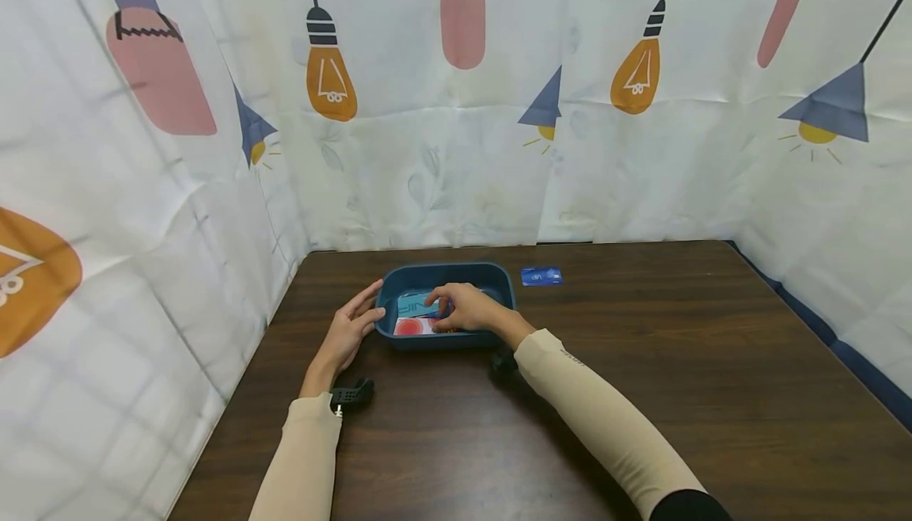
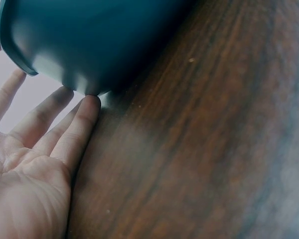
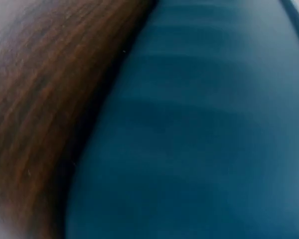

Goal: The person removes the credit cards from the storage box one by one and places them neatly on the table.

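A dark teal plastic basin (image 1: pixel 445 341) stands on the table, with several cards lying in it. Among them are a light blue card (image 1: pixel 413 305) and a white card with a red-pink round print (image 1: pixel 409 327). At the basin's left end, my left hand (image 1: pixel 345 337) touches the outer wall with its fingers nearly straight. My right hand (image 1: pixel 466 307) reaches over the near rim into the basin, fingers bent down over the cards. Whether it pinches a card is hidden. In the right wrist view, only the basin's outer wall (image 3: pixel 189 139) and the tabletop show.
A blue card (image 1: pixel 541 276) lies flat on the table, right of the basin. The dark wood-grain table (image 1: pixel 641 363) ends at a white printed curtain (image 1: pixel 427 188) at the back. More curtain hangs at the left and right.
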The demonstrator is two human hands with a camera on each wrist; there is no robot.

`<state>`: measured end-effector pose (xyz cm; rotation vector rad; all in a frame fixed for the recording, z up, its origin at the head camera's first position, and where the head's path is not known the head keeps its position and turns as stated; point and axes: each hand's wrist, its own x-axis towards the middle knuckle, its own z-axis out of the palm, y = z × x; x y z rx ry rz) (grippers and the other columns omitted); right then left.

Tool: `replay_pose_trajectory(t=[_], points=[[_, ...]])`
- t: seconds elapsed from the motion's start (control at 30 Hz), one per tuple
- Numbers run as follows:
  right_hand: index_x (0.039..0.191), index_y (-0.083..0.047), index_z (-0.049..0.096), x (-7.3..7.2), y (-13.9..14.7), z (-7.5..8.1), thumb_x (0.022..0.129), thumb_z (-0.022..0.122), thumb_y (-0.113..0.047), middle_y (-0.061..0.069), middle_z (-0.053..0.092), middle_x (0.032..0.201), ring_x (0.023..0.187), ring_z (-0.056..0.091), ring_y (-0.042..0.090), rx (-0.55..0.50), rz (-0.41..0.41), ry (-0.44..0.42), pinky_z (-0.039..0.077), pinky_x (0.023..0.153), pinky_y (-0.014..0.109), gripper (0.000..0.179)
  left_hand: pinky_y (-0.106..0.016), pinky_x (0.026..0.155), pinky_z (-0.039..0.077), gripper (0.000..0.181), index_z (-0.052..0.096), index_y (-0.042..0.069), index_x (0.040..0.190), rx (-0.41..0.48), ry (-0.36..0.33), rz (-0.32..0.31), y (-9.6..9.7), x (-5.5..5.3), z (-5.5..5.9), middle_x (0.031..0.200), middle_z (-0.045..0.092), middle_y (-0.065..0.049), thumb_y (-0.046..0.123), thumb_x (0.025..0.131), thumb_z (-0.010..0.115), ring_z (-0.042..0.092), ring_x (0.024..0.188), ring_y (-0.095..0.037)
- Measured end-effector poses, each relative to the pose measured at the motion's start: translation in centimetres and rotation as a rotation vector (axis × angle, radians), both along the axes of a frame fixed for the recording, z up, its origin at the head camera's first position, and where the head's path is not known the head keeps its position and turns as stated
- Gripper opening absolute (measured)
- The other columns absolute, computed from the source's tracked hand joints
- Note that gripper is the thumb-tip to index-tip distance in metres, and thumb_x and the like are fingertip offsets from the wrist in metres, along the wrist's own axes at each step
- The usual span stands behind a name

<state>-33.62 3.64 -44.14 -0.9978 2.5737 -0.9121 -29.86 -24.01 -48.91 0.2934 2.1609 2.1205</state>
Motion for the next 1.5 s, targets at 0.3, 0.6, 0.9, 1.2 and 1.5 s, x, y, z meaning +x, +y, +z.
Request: replay_pose_trajectory(t=[0.3,0.6,0.9,1.2,1.5], points=[[0.127,-0.017,0.07,-0.5,-0.7,-0.6,0.091,0.079,-0.022,0.002,0.069,0.1,0.088,0.061,0.013,0.089,0.013,-0.006,0.054,0.082,0.03,0.037,-0.026,0.106,0.047,0.06,0.038,0.02,0.16,-0.012,-0.002,-0.002,0.1,-0.1,-0.1,0.167,0.034,-0.008,0.017,0.104,0.059,0.035,0.151,-0.031],[0.128,-0.019,0.069,-0.8,-1.3,-0.9,0.092,0.077,-0.017,0.003,0.068,0.102,0.09,0.059,0.016,0.141,0.019,-0.039,0.053,0.082,0.029,0.037,-0.02,0.101,0.049,0.059,0.038,0.019,0.16,-0.014,0.0,0.013,-0.1,0.0,-0.1,0.166,0.034,-0.013,0.014,0.105,0.057,0.037,0.149,-0.033],[0.128,-0.02,0.069,-0.8,-1.2,-0.9,0.092,0.077,-0.015,0.004,0.065,0.112,0.097,0.059,0.016,0.173,0.008,-0.022,0.055,0.089,0.032,0.037,-0.023,0.102,0.049,0.058,0.039,0.022,0.159,-0.022,-0.005,0.018,0.0,0.0,-0.2,0.166,0.035,-0.009,0.014,0.104,0.058,0.038,0.148,-0.03],[0.125,-0.017,0.07,-0.5,-1.2,-0.7,0.089,0.081,-0.017,0.004,0.061,0.115,0.103,0.06,0.017,0.189,0.0,0.044,0.053,0.092,0.032,0.037,-0.019,0.099,0.05,0.06,0.039,0.02,0.159,0.001,0.001,0.015,0.0,-0.1,-0.2,0.164,0.038,-0.012,0.018,0.103,0.062,0.04,0.147,-0.032],[0.124,-0.016,0.071,-0.3,-1.2,-0.6,0.089,0.081,-0.014,0.005,0.06,0.116,0.106,0.061,0.019,0.194,0.004,0.054,0.054,0.093,0.032,0.037,-0.031,0.109,0.046,0.06,0.037,0.019,0.16,-0.013,-0.003,0.006,0.1,0.0,0.0,0.165,0.037,-0.011,0.016,0.105,0.059,0.038,0.148,-0.032]])
